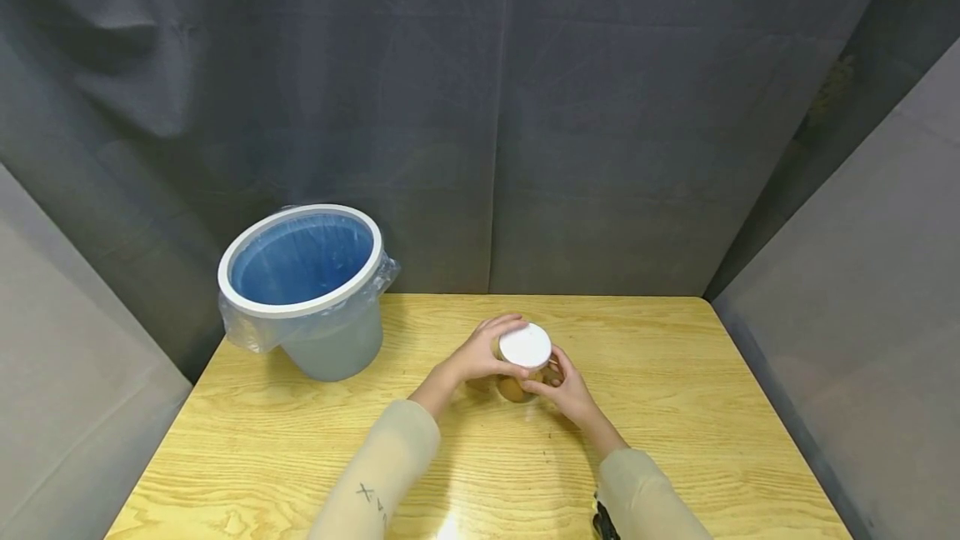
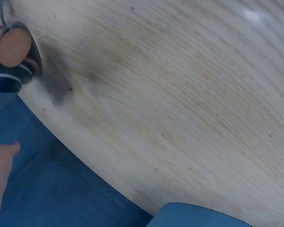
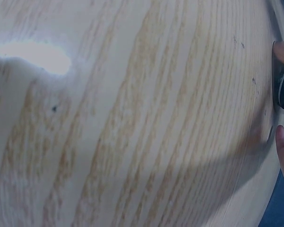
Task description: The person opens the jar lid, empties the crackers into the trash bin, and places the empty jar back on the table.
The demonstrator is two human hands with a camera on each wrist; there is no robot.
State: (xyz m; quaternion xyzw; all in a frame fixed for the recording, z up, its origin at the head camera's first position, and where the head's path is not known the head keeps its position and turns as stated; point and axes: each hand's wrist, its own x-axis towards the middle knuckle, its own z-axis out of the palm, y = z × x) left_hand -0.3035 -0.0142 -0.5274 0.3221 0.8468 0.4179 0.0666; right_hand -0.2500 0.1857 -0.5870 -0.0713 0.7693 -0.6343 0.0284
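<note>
A clear jar (image 1: 514, 390) with a round white lid (image 1: 526, 346) stands on the wooden table, between my two hands. Through its wall show tan, round, flat pieces that look like biscuits (image 2: 14, 47) and dark round ones with a pale line through the middle (image 2: 6, 82). From the left, my left hand (image 1: 480, 354) grips the upper part of the jar, its thumb across the front under the lid. Lower on the right side, my right hand (image 1: 567, 391) holds the jar, thumb in front and fingers curving behind.
At the back left of the table stands a bin (image 1: 333, 348) with a white rim and a clear plastic liner (image 1: 251, 325) folded over it. A dark curtain (image 1: 495, 148) hangs behind the table (image 1: 675, 407). Pale panels close off both sides. Something small and black (image 1: 604, 522) lies by my right sleeve.
</note>
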